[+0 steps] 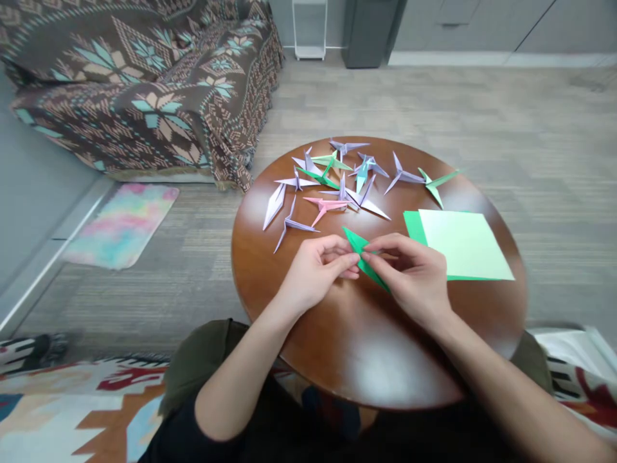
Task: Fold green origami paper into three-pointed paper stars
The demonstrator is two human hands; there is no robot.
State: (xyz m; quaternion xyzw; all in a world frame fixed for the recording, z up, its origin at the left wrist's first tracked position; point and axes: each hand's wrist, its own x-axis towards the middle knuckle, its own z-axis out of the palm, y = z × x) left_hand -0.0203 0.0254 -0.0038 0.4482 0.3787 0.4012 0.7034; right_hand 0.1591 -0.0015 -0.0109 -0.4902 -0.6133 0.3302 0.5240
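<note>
While the left hand (315,267) and right hand (409,273) both pinch the green folded paper (362,252) just short of the pink crane (328,206), a slipping thumb could skew the crease; the worktop (270,270) looks slick.

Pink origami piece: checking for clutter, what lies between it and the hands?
Only bare tabletop between the pink origami piece and the left hand, in the head view.

A home living room: blanket-draped sofa (144,83), patterned rug (72,411).
</note>
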